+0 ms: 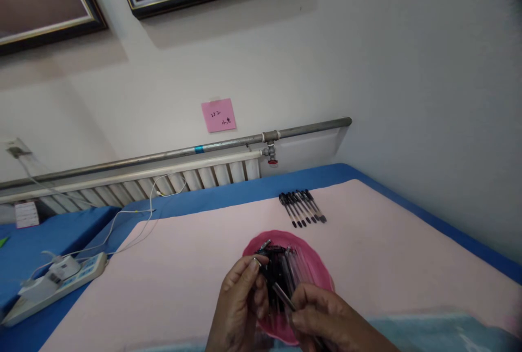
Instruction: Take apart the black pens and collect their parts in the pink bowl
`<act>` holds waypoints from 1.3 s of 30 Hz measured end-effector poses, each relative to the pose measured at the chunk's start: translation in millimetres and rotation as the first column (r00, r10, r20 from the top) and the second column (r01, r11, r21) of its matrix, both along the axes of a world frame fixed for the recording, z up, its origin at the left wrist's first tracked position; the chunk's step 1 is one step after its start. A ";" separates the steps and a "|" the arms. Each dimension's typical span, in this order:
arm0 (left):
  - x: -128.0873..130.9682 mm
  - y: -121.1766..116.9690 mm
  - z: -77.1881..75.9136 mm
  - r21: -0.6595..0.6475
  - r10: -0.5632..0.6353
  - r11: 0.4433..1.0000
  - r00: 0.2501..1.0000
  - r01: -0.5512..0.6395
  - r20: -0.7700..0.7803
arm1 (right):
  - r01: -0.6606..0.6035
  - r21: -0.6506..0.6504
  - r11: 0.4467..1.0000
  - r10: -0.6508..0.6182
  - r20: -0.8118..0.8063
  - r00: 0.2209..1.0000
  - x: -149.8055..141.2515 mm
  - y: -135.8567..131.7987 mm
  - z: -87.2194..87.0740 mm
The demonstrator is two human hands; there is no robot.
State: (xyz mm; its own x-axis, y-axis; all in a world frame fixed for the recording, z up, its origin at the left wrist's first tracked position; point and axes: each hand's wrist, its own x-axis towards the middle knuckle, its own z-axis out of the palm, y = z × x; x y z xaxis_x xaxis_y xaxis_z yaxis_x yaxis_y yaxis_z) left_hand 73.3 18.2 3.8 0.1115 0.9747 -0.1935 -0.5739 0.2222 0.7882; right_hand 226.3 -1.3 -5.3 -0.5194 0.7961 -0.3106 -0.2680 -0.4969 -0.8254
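Observation:
Between my two hands is a pen (283, 294) with a clear barrel and a dark grip, slanting over a pink basin. My left hand (240, 292) pinches its upper end, where a small metallic tip shows at the thumb. Lower down the barrel, my right hand (322, 314) is closed around it. Beneath them the pink basin (324, 273) holds clear plastic tubes (300, 262) and black pen parts (277, 257). Several capped black pens (302, 208) lie side by side in a row beyond the basin.
A pale pink cloth (175, 265) covers the blue table (248, 191). At the left lies a power strip (87, 273) with plugs and white cables. Behind the table are a radiator (222, 175), a pipe (163, 157) and a pink note (219, 115) on the wall.

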 end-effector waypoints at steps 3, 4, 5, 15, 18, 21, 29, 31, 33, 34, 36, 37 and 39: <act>0.1 -0.1 0.5 -0.003 0.009 1.000 1.000 -0.009 -0.003 | 0.060 -0.081 0.995 -0.062 -0.016 0.998 -2.6 -5.1 5.9; -0.1 0.3 0.1 -0.002 0.008 1.000 1.000 -0.008 -0.004 | 0.065 -0.099 0.993 -0.067 -0.021 0.998 -3.6 -6.2 7.3; -0.5 0.7 -0.5 0.003 0.002 1.000 1.000 -0.002 -0.006 | 0.062 -0.102 0.993 -0.065 -0.026 0.998 -4.5 -6.9 8.1; -2.4 3.4 -6.1 0.026 -0.007 1.000 1.000 0.007 -0.009 | 0.004 -0.080 0.997 -0.004 0.006 1.000 -2.0 -6.0 8.5; -5.9 5.1 -4.2 0.030 0.061 0.998 0.998 -0.061 -0.018 | -0.090 0.076 0.993 0.078 0.151 0.986 5.3 -0.7 4.1; -11.2 8.0 -3.5 0.032 0.131 0.991 0.979 -0.127 -0.158 | -0.073 0.142 0.987 0.026 0.309 0.951 11.6 4.2 1.3; -9.9 7.4 -3.6 -0.028 -0.020 1.000 0.943 0.011 -0.331 | -0.047 0.174 0.984 -0.016 0.345 0.938 8.2 4.9 -2.6; -4.7 3.2 -4.0 -0.096 -0.210 0.976 0.955 0.194 -0.210 | -0.096 0.209 0.973 0.014 0.361 0.932 7.1 4.2 -3.2; -0.2 -0.3 -4.8 -0.120 -0.291 0.954 0.947 0.276 -0.135 | -0.144 0.240 0.960 0.043 0.383 0.923 6.9 3.3 -2.5; 1.3 -1.5 -5.2 -0.122 -0.292 0.953 0.949 0.278 -0.121 | -0.154 0.251 0.956 0.044 0.393 0.919 7.2 2.7 -1.8; 2.7 -2.5 -5.8 -0.123 -0.261 0.961 0.959 0.247 -0.114 | -0.173 0.261 0.950 0.052 0.414 0.909 8.3 1.4 0.0; 2.8 -2.5 -6.0 -0.122 -0.244 0.965 0.963 0.230 -0.116 | -0.177 0.263 0.948 0.050 0.428 0.902 9.1 0.7 1.0; 3.0 -2.5 -6.4 -0.119 -0.215 0.972 0.969 0.200 -0.124 | -0.180 0.267 0.947 0.039 0.459 0.888 11.0 -0.4 3.2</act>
State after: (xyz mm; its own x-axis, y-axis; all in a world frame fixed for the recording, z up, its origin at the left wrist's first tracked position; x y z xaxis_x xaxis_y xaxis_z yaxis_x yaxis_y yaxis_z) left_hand 76.2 15.7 -2.6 0.2751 0.9064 -0.3205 -0.3965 0.4107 0.8211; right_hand 237.2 -1.7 -2.1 -0.4723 0.8326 -0.2893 0.2016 -0.2175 -0.9550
